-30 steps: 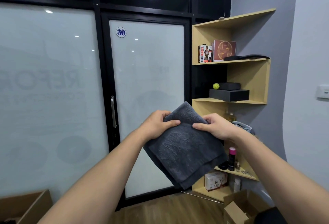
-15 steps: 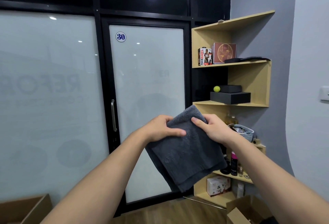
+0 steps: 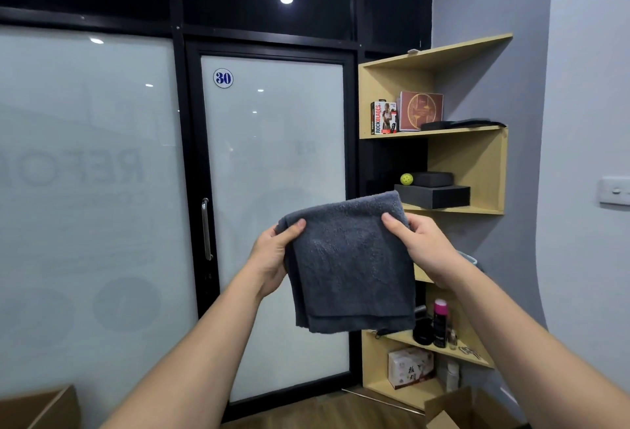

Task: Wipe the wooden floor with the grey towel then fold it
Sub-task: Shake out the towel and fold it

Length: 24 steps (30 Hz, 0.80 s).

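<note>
A frosted glass door (image 3: 274, 224) with a round "30" sticker (image 3: 223, 78) fills the middle of the view, and everything else sits around it. Right of the door stands a wooden corner shelf (image 3: 467, 162) carrying boxes, a yellow ball (image 3: 406, 178) and bottles. Below the door runs a strip of wooden floor (image 3: 306, 413). In front of the door's lower right part hangs the grey towel (image 3: 347, 265), folded into a rough square, held up in the air at its two top corners. The left hand (image 3: 272, 254) pinches the towel's upper left corner with thumb over curled fingers; the right hand (image 3: 422, 248) pinches the upper right corner the same way.
</note>
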Each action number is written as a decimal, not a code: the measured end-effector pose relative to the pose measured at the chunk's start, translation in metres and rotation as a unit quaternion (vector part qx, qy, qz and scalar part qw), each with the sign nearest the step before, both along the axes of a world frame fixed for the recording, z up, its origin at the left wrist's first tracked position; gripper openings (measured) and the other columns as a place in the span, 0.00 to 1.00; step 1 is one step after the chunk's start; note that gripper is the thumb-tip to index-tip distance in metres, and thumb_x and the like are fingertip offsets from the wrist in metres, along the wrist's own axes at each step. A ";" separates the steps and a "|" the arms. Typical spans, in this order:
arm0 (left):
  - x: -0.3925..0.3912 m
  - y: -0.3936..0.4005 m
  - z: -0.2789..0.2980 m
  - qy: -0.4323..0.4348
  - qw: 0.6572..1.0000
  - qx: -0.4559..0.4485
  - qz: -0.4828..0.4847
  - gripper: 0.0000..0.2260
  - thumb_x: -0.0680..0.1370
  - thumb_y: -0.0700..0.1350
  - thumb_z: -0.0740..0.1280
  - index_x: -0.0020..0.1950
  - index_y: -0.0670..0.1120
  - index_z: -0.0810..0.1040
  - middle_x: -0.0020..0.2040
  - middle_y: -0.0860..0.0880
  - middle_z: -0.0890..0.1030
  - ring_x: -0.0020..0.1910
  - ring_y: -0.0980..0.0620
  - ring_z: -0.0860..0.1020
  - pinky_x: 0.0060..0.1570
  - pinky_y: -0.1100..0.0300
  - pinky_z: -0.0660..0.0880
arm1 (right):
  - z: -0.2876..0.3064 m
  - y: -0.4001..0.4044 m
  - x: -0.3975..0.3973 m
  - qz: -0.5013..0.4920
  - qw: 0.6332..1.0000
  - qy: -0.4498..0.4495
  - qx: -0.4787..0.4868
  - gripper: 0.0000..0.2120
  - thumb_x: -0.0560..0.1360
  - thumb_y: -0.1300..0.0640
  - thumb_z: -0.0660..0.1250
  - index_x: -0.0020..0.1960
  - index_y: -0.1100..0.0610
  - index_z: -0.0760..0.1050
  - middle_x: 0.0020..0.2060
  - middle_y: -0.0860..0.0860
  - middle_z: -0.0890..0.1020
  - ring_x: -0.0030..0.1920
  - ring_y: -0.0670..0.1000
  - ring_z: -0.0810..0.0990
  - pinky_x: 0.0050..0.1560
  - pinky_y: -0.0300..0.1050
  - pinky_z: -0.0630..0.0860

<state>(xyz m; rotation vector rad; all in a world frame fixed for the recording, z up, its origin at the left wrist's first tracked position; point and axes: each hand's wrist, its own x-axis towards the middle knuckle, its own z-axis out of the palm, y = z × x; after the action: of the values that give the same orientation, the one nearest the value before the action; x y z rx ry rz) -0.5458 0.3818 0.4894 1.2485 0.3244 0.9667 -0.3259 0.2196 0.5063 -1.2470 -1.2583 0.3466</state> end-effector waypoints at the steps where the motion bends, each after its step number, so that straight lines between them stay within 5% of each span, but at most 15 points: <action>1: 0.005 -0.001 0.001 -0.030 0.999 -0.017 -0.004 0.22 0.71 0.49 0.76 0.62 0.42 0.79 0.57 0.42 0.84 0.55 0.45 0.83 0.57 0.50 0.79 | 0.002 0.000 0.000 0.008 1.000 0.025 0.015 0.18 0.75 0.39 0.69 0.50 0.54 0.84 0.48 0.51 0.87 0.49 0.51 0.86 0.50 0.46 0.82; 8: 0.036 -0.005 -0.025 -0.019 0.993 -0.008 0.119 0.08 0.78 0.50 0.72 0.54 0.48 0.82 0.52 0.48 0.86 0.51 0.49 0.83 0.50 0.53 0.79 | -0.022 0.003 0.004 0.013 0.997 0.068 -0.019 0.16 0.79 0.45 0.67 0.51 0.58 0.83 0.47 0.53 0.87 0.50 0.55 0.86 0.47 0.47 0.81; 14: 0.051 -0.009 -0.012 0.088 0.962 0.130 0.222 0.11 0.84 0.56 0.59 0.54 0.52 0.77 0.53 0.53 0.83 0.54 0.54 0.80 0.54 0.57 0.76 | -0.009 0.000 0.007 -0.064 0.998 0.003 0.029 0.19 0.81 0.45 0.65 0.46 0.61 0.80 0.42 0.54 0.86 0.41 0.47 0.82 0.42 0.43 0.76; 18: 0.064 -0.018 -0.021 0.118 0.934 0.153 0.300 0.13 0.85 0.56 0.55 0.54 0.49 0.74 0.52 0.51 0.81 0.53 0.52 0.78 0.54 0.54 0.72 | -0.014 -0.003 0.006 -0.106 0.991 -0.064 0.050 0.16 0.82 0.47 0.63 0.44 0.56 0.79 0.39 0.46 0.84 0.36 0.38 0.78 0.35 0.33 0.71; 21: 0.072 -0.025 -0.037 0.127 0.912 0.152 0.360 0.14 0.85 0.57 0.54 0.52 0.48 0.72 0.47 0.52 0.80 0.49 0.50 0.78 0.47 0.56 0.69 | -0.029 -0.003 0.010 -0.119 0.988 -0.101 0.020 0.13 0.83 0.44 0.59 0.53 0.50 0.78 0.46 0.41 0.83 0.46 0.37 0.79 0.42 0.32 0.71; 24: 0.078 -0.029 -0.050 0.152 0.889 0.175 0.396 0.14 0.84 0.58 0.54 0.50 0.49 0.70 0.45 0.52 0.79 0.47 0.45 0.77 0.47 0.53 0.69 | -0.045 0.002 0.018 -0.154 0.979 -0.129 -0.015 0.15 0.83 0.40 0.54 0.62 0.46 0.73 0.52 0.40 0.79 0.53 0.43 0.76 0.51 0.44 0.69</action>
<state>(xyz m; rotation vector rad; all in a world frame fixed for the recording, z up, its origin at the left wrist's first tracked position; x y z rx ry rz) -0.4681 0.3529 0.4395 1.6412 0.9954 1.5709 -0.3077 0.2214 0.4616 -1.5236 -1.2539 -0.0240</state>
